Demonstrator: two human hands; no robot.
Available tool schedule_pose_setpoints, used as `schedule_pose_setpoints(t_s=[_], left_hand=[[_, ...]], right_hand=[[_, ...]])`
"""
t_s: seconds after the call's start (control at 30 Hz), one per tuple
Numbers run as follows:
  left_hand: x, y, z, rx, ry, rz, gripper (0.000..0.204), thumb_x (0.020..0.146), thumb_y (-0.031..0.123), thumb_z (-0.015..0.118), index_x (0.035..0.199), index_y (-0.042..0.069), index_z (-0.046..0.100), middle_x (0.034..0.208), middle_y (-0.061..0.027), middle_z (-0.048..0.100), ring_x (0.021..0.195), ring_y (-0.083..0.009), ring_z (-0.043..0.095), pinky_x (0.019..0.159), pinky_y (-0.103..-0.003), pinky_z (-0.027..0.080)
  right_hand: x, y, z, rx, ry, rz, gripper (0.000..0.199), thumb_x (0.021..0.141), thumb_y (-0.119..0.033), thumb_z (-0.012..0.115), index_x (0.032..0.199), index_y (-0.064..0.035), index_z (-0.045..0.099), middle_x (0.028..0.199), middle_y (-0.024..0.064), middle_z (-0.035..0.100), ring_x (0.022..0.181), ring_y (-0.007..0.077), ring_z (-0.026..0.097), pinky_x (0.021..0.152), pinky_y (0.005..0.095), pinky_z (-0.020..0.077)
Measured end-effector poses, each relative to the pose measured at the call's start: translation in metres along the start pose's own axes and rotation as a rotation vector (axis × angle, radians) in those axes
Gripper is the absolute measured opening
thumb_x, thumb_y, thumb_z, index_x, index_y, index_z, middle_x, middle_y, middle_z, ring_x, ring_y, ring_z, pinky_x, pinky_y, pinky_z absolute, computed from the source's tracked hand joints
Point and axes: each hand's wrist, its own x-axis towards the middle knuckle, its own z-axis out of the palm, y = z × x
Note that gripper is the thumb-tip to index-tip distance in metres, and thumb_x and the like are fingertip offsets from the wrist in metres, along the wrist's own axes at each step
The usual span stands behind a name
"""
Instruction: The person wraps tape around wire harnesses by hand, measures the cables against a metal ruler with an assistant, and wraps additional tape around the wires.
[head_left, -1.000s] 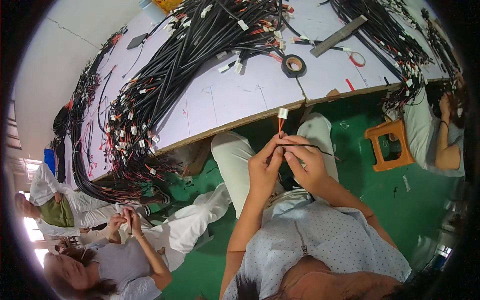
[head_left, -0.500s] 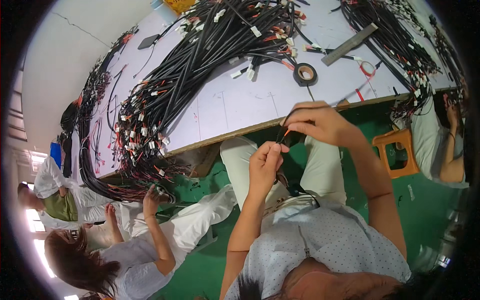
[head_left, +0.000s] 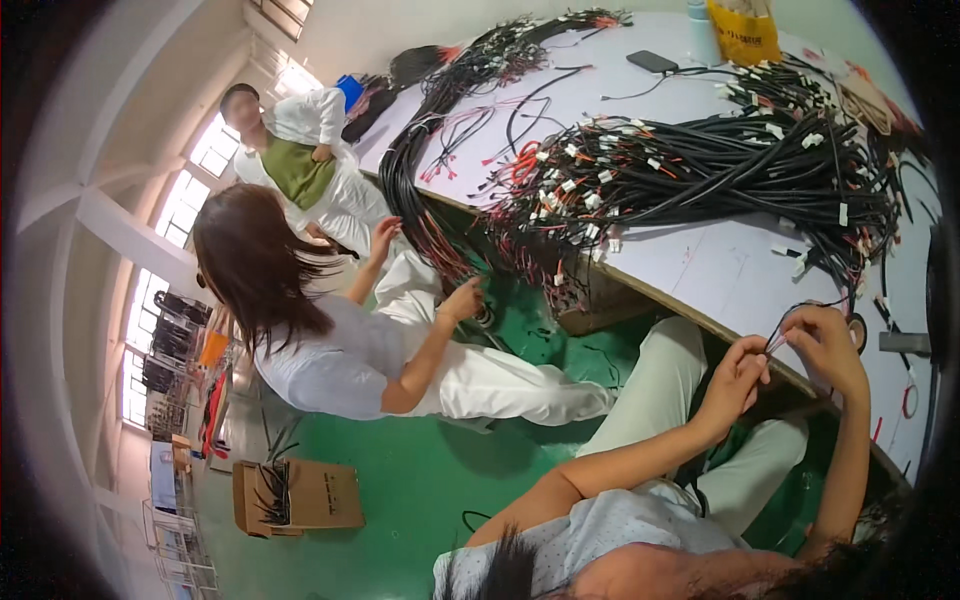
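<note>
Just off the table's front edge, at the right, both hands are close together on a thin wire (head_left: 775, 344). My left hand (head_left: 735, 385) pinches it from below with fingers closed. My right hand (head_left: 826, 345) is closed on it too, fingertips bent towards the left hand. A black strand loops up by the right hand's fingers; its far end cannot be followed. Partly hidden behind the right hand is a roll of black tape (head_left: 858, 332). Beyond the hands, a large bundle of black cables (head_left: 730, 180) with white connectors lies across the table.
Left of me sits a co-worker (head_left: 300, 320), hands near hanging cables (head_left: 420, 235); another person (head_left: 300, 165) sits farther off. On the table (head_left: 690, 262) are a phone (head_left: 652, 62), a yellow bag (head_left: 745, 35) and a metal ruler (head_left: 903, 343). A cardboard box (head_left: 325, 497) stands on the green floor.
The view has swung left, so the table and my hands now appear farther right. Both hands stay together on the wire. The co-worker and the floor box show more fully.
</note>
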Motion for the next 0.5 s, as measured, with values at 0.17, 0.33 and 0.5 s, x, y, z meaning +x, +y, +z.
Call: schedule_pose_setpoints(t_s=[0.17,0.33,0.5], left_hand=[[0.007,-0.002,-0.006,0.056,-0.053,-0.040,0.018,0.098,0.020,0.047,0.110,0.008,0.050,0.077,0.0006,0.052,0.046,-0.0030,0.035,0.040,-0.017,0.026],[0.016,-0.021,-0.008,0.561,-0.069,0.407,0.014,0.098,0.022,0.047,0.100,0.008,0.047,0.074,0.0011,0.054,0.047,-0.0033,0.037,0.041,-0.018,0.027],[0.007,0.007,0.000,0.140,-0.007,0.042,0.017,0.100,0.026,0.043,0.097,0.009,0.047,0.067,-0.0006,0.052,0.044,-0.0048,0.036,0.042,-0.017,0.027]], right_hand=[[0.008,-0.002,-0.005,-0.017,0.044,0.032,0.013,0.072,-0.004,0.063,0.082,0.0047,0.062,0.077,0.0069,0.059,0.067,0.0113,0.053,0.061,0.0247,0.0424],[0.011,-0.005,-0.010,-0.026,-0.065,0.045,0.016,0.069,-0.005,0.066,0.082,0.0045,0.063,0.076,0.0050,0.060,0.065,0.0095,0.052,0.060,0.0243,0.0422],[0.008,-0.008,-0.014,-0.072,-0.160,-0.009,0.015,0.071,-0.006,0.067,0.083,0.0018,0.065,0.077,0.0044,0.061,0.063,0.0094,0.051,0.058,0.0248,0.0407]])
